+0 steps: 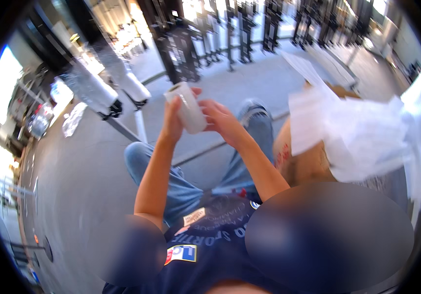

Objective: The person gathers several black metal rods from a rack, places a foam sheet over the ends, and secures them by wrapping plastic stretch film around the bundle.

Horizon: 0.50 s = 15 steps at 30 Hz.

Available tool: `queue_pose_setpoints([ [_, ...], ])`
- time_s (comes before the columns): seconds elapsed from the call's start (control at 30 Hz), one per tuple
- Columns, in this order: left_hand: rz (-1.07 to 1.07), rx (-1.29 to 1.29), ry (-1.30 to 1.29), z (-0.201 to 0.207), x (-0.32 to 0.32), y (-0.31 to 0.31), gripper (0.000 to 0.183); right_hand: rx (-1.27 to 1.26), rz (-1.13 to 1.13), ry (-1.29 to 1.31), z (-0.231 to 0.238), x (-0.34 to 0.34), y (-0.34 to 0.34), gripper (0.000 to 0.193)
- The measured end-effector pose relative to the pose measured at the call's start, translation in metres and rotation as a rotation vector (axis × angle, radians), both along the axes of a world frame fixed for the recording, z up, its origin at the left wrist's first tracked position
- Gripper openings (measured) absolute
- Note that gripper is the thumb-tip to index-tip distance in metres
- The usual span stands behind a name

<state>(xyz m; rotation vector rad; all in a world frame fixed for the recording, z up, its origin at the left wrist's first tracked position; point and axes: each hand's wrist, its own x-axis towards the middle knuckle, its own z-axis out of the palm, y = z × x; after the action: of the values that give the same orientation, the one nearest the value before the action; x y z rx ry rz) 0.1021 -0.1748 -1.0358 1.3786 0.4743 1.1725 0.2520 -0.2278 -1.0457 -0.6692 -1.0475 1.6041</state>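
A roll of clear stretch film is held up in front of me, tilted, with its core opening toward the upper left. My left hand is closed around it, the thumb on the near side and fingertips showing behind the top. My right hand grips the roll's right side with bent fingers, slightly blurred. Left of the roll, dark upright posts have lower ends wrapped in clear film.
White sheets lie over a brown cardboard box on the right. Black metal frames stand in a row at the back. Crumpled clear plastic rests on the grey floor at left. My bent legs are below my hands.
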Motion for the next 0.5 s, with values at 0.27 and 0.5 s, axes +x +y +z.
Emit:
queue_pose_setpoints([
  [0.27,-0.193,-0.011,0.027,-0.024,0.013,0.015,0.071,0.191,-0.025,-0.236,0.01,-0.002,-0.001,0.047],
  [0.5,0.123,0.292,0.643,-0.075,-0.014,0.083,0.051,0.034,0.13,-0.416,-0.064,-0.003,0.1,0.049],
])
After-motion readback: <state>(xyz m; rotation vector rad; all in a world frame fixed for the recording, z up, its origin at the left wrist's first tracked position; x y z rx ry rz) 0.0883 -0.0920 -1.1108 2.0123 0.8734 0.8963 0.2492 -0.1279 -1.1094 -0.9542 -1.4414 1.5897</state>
